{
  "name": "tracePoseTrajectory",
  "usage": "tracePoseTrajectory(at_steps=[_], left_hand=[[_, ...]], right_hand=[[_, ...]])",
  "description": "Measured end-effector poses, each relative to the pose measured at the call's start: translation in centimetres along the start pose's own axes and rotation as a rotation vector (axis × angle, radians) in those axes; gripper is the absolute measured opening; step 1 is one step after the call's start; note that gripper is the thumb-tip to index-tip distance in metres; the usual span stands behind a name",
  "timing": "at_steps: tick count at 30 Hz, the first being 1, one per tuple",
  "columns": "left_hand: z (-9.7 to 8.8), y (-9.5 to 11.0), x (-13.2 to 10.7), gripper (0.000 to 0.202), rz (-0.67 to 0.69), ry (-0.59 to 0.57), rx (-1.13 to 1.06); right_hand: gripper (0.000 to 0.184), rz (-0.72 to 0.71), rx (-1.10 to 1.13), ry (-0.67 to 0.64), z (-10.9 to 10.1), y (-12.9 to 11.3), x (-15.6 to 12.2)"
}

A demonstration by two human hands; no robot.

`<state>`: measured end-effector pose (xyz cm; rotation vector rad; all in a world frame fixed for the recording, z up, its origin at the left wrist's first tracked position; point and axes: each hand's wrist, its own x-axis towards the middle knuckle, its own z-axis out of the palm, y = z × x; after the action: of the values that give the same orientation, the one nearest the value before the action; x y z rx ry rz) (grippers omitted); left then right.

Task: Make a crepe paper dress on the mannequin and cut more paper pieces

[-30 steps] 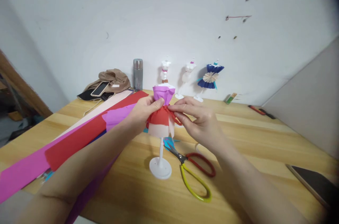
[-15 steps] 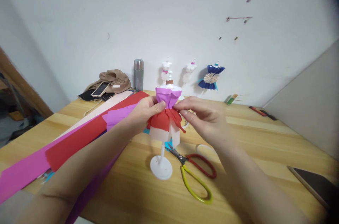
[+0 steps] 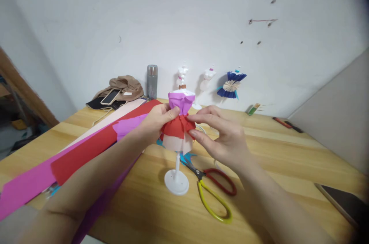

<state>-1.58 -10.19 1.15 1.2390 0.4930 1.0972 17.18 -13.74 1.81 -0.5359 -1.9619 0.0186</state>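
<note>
A small white dress form (image 3: 182, 91) on a stand wears a purple paper top (image 3: 181, 100), with a red gathered skirt (image 3: 174, 128) over a pale underskirt (image 3: 173, 143). My left hand (image 3: 158, 121) is closed around its waist from the left, thumb at the front where purple meets red. On the other side, my right hand (image 3: 220, 130) has index finger and thumb on the right edge of the red skirt, the index near the waist and the thumb lower. The round base (image 3: 176, 183) of the stand is above or on the table; I cannot tell which.
Scissors (image 3: 198, 174) with red and yellow handles lie beside the stand, near blue scraps (image 3: 188, 157). Long paper strips (image 3: 77, 159) cover the left side. A flask (image 3: 152, 82), a brown cloth (image 3: 127, 84) and a blue-dressed form (image 3: 232, 84) stand behind. A phone (image 3: 340, 200) lies right.
The red skirt's loose right end has been brought in against the form, narrowing the front gap. My right thumb has moved down and left, and the form has turned slightly.
</note>
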Motion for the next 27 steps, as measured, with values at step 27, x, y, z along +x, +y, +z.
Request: tracePoseTrajectory(at_steps=[27], left_hand=[[-0.7, 0.3, 0.6, 0.047, 0.072, 0.125, -0.061]], right_hand=[[0.034, -0.104, -0.01, -0.268, 0.0, -0.1, -0.2]])
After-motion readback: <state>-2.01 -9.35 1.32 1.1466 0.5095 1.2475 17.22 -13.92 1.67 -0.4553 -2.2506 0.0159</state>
